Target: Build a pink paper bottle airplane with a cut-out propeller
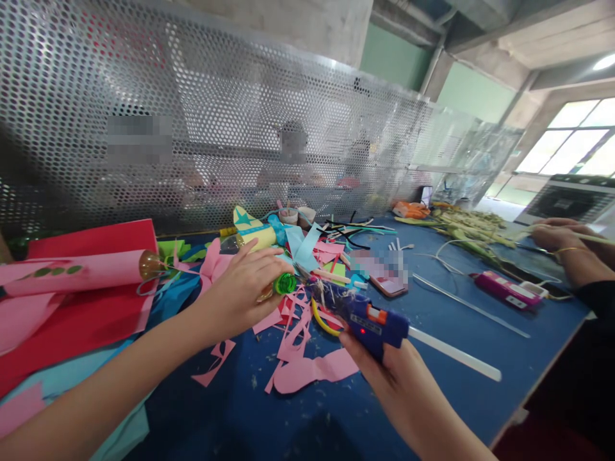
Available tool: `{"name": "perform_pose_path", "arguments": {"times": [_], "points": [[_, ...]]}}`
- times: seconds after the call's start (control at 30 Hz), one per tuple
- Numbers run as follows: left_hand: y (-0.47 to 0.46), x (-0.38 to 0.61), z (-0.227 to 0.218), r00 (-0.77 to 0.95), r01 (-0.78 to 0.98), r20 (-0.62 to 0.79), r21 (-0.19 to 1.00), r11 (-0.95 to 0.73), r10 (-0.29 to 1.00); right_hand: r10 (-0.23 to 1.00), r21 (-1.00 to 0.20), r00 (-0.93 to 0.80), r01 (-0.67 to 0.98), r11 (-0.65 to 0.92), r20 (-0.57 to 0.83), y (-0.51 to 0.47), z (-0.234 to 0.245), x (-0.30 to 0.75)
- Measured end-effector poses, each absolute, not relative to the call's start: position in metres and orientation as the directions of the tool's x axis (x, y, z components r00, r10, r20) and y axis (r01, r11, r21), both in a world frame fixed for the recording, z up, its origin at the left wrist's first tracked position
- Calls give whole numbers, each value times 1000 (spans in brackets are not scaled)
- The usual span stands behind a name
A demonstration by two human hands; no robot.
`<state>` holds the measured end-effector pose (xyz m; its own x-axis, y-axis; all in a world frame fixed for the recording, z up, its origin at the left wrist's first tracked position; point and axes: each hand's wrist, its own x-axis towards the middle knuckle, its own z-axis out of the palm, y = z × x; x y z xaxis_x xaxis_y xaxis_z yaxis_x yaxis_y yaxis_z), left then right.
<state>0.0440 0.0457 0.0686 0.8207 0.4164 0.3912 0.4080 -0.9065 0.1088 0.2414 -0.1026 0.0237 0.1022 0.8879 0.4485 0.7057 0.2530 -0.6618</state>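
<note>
Our left hand (239,286) grips the green-capped bottle (283,283), well in from the table's (336,413) near edge, cap turned toward the glue gun (372,321) our right hand (390,366) clasps, so its nozzle reaches.

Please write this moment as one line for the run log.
left hand: holds green-capped bottle | right hand: grips blue glue gun, nozzle near bottle | blue table: pink paper scraps

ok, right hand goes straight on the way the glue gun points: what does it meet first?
Probably the green-capped bottle in the left hand: the glue gun in the right hand aims at it. Depth is unclear; pink paper scraps lie just below.
</note>
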Motion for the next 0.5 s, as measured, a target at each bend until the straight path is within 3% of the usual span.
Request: {"name": "perform_pose_path", "arguments": {"times": [0.27,0.5], "points": [[49,43,62,807,377,447,114,-919,386,899,-685,136,697,212,417,-103,24,235],[47,43,67,823,383,413,105,-918,391,882,-668,137,707,232,452,-100,32,232]]}}
